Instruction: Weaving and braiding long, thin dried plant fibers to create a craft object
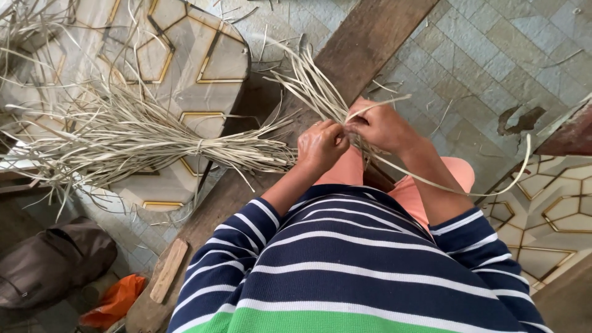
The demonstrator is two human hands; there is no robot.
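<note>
A long wooden plank (pixel 364 43) runs diagonally under the work, and across it lies a big bundle of pale dried reed strips (pixel 142 139), tied about its middle and spreading leftward over a round patterned board (pixel 203 61). A smaller bunch of the same strips (pixel 308 83) fans up and away from the two hands, which meet just above the person's knees.

The left hand (pixel 320 147) is curled closed, its fingers pinching the gathered ends of that bunch. The right hand (pixel 383 126) is touching it from the other side, fingers bent round a few strands; one long strip (pixel 487 188) trails away from it to the right in a wide curve.

As I judge it, the step goes best if the left pinch stays firm at the crossing point while the right works single strands, keeping them flat and untwisted. The strips pass straight between both sets of fingers, not beside them.

A brown bag (pixel 52 262) and an orange cloth (pixel 117 299) lie on the floor at lower left.
</note>
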